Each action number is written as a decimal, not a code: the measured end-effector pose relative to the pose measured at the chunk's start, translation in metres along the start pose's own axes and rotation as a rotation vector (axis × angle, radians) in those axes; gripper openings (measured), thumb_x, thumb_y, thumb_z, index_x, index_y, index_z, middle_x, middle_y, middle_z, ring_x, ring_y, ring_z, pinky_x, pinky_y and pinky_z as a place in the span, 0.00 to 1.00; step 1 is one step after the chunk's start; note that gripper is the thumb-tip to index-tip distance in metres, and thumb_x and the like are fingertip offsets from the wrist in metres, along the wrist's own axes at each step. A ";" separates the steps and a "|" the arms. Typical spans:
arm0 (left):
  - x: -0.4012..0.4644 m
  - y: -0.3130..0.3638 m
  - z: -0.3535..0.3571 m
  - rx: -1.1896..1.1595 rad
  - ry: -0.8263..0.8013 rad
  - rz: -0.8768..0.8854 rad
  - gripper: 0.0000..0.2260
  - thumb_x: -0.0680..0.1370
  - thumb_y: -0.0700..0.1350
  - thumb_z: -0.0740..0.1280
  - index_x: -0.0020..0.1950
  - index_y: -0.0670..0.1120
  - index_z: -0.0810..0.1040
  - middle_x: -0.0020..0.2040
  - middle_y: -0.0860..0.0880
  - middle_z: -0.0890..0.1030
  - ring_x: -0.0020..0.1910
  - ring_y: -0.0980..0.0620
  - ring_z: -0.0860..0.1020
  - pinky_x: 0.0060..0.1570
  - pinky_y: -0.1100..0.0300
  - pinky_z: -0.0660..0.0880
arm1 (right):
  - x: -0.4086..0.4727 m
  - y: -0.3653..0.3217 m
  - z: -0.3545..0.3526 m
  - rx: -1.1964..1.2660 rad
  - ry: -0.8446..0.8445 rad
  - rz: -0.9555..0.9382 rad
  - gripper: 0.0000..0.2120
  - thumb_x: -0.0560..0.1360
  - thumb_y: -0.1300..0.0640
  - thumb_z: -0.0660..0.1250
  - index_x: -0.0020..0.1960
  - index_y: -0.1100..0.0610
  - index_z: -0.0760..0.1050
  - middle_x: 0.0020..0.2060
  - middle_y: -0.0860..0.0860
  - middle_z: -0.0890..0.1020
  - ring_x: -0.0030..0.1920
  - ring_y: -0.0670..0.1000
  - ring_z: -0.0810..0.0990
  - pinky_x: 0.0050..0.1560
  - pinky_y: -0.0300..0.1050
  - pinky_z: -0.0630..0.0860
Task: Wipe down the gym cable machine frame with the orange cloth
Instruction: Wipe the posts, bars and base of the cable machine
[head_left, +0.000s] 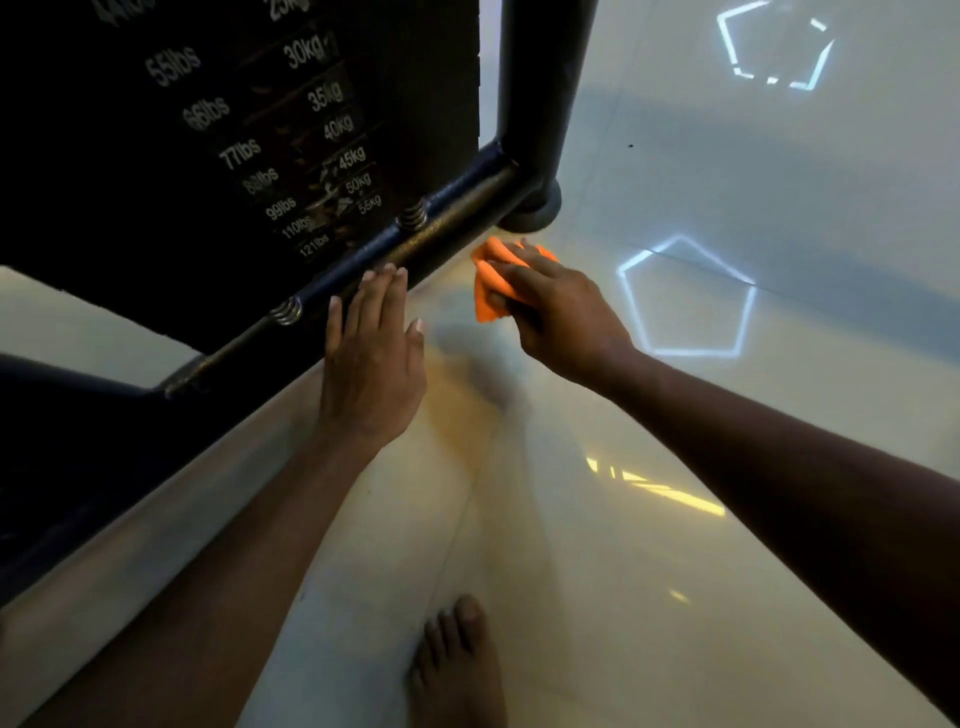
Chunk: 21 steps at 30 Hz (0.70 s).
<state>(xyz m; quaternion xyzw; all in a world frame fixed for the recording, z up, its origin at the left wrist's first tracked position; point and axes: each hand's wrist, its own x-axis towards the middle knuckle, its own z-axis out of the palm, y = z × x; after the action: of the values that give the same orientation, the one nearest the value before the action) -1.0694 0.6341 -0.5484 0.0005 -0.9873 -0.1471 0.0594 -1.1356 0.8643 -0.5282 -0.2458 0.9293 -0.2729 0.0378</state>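
Beside frame (415, 249), right hand (561, 312) grips orange cloth (488, 291), left hand (374, 353) flat

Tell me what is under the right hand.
The right hand holds a bunched orange cloth, which sticks out past the fingers beside the frame's bottom bar. The hand hides the rest of the cloth; the pale floor lies below.
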 end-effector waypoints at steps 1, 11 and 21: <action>-0.012 0.007 -0.016 -0.023 -0.026 -0.009 0.24 0.87 0.45 0.61 0.84 0.41 0.64 0.84 0.41 0.66 0.85 0.42 0.60 0.84 0.37 0.54 | -0.016 -0.010 -0.010 0.000 -0.032 0.015 0.26 0.84 0.57 0.70 0.81 0.53 0.72 0.81 0.54 0.71 0.82 0.62 0.67 0.74 0.64 0.75; -0.092 0.094 -0.265 -0.052 -0.249 -0.007 0.23 0.89 0.51 0.57 0.83 0.44 0.66 0.85 0.44 0.65 0.86 0.46 0.56 0.85 0.40 0.50 | -0.127 -0.168 -0.200 0.057 -0.146 0.023 0.25 0.86 0.54 0.68 0.82 0.51 0.69 0.84 0.53 0.67 0.85 0.61 0.61 0.76 0.61 0.72; -0.062 0.183 -0.592 0.040 -0.134 0.079 0.23 0.89 0.53 0.56 0.83 0.46 0.65 0.84 0.46 0.65 0.85 0.46 0.59 0.85 0.41 0.52 | -0.115 -0.337 -0.486 0.029 0.008 -0.085 0.26 0.86 0.54 0.67 0.83 0.51 0.69 0.84 0.51 0.66 0.85 0.59 0.60 0.73 0.65 0.75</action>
<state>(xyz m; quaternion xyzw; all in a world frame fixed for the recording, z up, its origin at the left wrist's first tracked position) -0.9349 0.6385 0.0593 -0.0473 -0.9911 -0.1248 -0.0012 -0.9870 0.9111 0.0540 -0.2836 0.9141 -0.2886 0.0256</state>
